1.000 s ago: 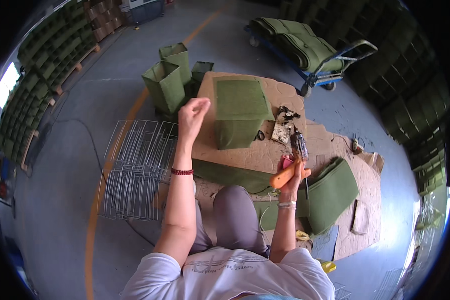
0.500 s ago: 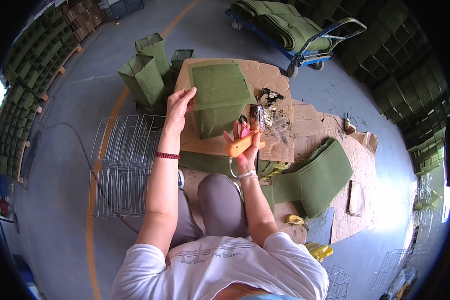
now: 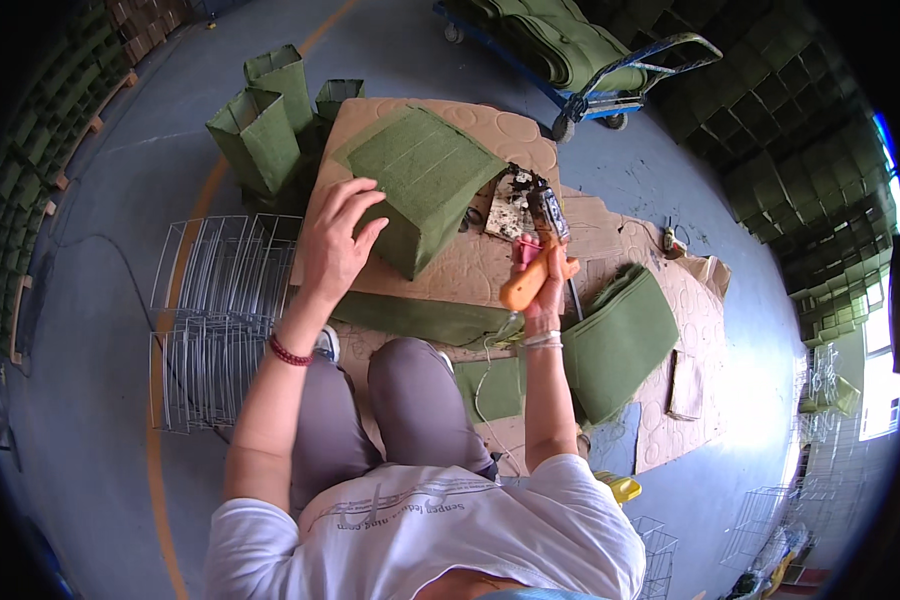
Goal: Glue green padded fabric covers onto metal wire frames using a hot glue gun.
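A green fabric box (image 3: 420,165) lies on a cardboard-covered work surface (image 3: 515,125) in front of me. Beside its left edge is my left hand (image 3: 340,240), palm down with fingers apart and nothing in them; whether the fingertips touch the fabric I cannot tell. My right hand (image 3: 542,290) is wrapped round the orange handle of a corded hand tool (image 3: 530,280). The tool's dark, stained metal head points away from me, over a small blackened board (image 3: 508,205) to the right of the box.
Finished-looking green boxes (image 3: 255,145) stand at the far left. Wire frames (image 3: 210,320) are stacked left of my knees. Folded green fabric (image 3: 620,345) lies on cardboard to the right. A blue trolley (image 3: 590,100) carries more fabric. A cord (image 3: 482,390) hangs by my right forearm.
My right hand has carried the tool rightward, toward the blackened board. My left hand has loosened from the box's edge with fingers spreading. The box sits turned, showing a side face.
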Motion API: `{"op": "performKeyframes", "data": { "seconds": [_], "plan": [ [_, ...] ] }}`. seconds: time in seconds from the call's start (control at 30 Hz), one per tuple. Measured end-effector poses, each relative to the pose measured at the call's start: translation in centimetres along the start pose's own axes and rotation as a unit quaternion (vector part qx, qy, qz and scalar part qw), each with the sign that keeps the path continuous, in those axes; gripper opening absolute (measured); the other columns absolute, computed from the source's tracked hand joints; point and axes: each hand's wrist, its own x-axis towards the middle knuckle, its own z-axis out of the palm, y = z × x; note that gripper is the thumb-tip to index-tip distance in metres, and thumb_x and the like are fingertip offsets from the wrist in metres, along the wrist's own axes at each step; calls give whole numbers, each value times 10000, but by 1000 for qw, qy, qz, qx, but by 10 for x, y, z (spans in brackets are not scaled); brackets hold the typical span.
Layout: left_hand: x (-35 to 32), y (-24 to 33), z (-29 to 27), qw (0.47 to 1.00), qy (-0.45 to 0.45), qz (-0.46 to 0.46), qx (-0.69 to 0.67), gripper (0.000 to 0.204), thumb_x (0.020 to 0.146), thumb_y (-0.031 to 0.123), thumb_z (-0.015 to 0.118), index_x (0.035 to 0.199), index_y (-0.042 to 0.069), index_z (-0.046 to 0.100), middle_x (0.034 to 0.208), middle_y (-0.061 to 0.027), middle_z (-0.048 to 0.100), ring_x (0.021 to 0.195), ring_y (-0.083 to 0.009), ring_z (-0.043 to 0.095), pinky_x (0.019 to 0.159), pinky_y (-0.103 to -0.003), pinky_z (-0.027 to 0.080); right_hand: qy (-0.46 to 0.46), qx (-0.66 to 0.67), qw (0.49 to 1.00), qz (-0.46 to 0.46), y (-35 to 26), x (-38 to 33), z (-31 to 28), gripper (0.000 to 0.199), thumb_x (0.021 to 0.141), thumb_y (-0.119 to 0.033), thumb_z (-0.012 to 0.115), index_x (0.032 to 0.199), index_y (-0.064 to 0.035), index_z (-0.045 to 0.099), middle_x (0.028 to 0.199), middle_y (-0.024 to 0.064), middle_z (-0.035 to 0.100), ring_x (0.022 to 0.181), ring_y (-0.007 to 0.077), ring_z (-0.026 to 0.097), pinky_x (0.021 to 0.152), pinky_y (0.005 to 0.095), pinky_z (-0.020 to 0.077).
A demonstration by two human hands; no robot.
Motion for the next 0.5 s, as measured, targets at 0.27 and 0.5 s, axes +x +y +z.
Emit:
{"op": "performKeyframes", "data": {
  "seconds": [0.27, 0.5],
  "plan": [
    [5, -9, 15, 950, -113, 280, 83, 316, 675, -22, 627, 989, 17, 634, 995, -64, 591, 949, -229, 572, 826, -326, 509, -93, -17, 993, 73, -39, -29, 83, 469, 918, -323, 526, 1133, 82, 430, 1126, 242, 533, 1068, 304, 572, 577, 256, 569],
    [7, -9, 14, 942, -88, 316, 77, 223, 700, 58, 605, 922, 41, 623, 929, -36, 576, 911, -184, 571, 776, -296, 514, -44, 52, 985, 160, -38, -25, 102, 435, 886, -265, 572, 1118, 82, 449, 1120, 203, 549, 1070, 302, 568, 565, 246, 565]
  ]
}}
